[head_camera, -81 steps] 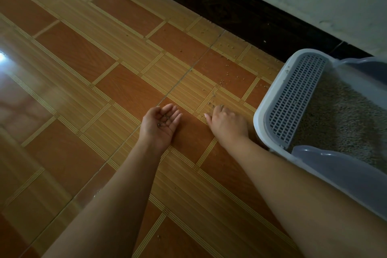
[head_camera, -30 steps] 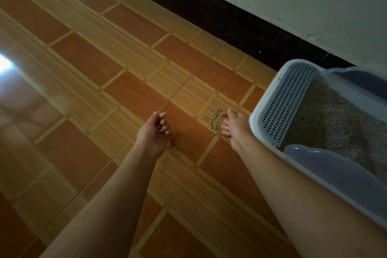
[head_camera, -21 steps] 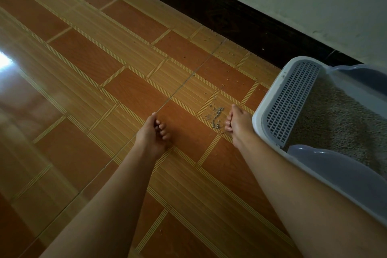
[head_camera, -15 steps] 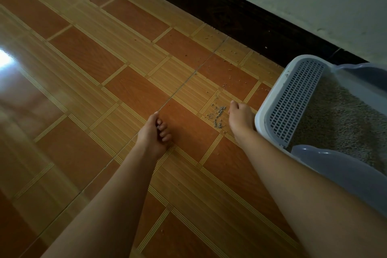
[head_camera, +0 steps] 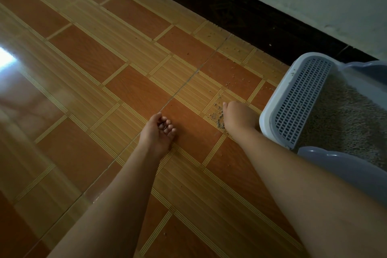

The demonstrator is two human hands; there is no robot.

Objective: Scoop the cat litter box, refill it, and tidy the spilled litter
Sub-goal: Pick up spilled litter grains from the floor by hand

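My left hand (head_camera: 160, 132) lies palm up on the tiled floor, fingers curled around a few grey litter grains. My right hand (head_camera: 238, 115) rests on the floor just left of the litter box, its fingers pointing down and away from me, touching a small heap of spilled litter (head_camera: 217, 116). More loose grains (head_camera: 235, 69) are scattered over the tiles toward the wall. The grey litter box (head_camera: 266, 119) stands at the right, with a perforated step (head_camera: 301, 98) at its entrance and beige litter (head_camera: 345, 119) inside.
A dark skirting board (head_camera: 240, 14) and pale wall run along the far side. Glossy orange and tan floor tiles (head_camera: 83, 90) spread out to the left, with a bright glare patch at the left edge.
My left hand went from open palm to cupped around grains. My right hand raked scattered litter into a small heap and has shifted slightly to the right of it.
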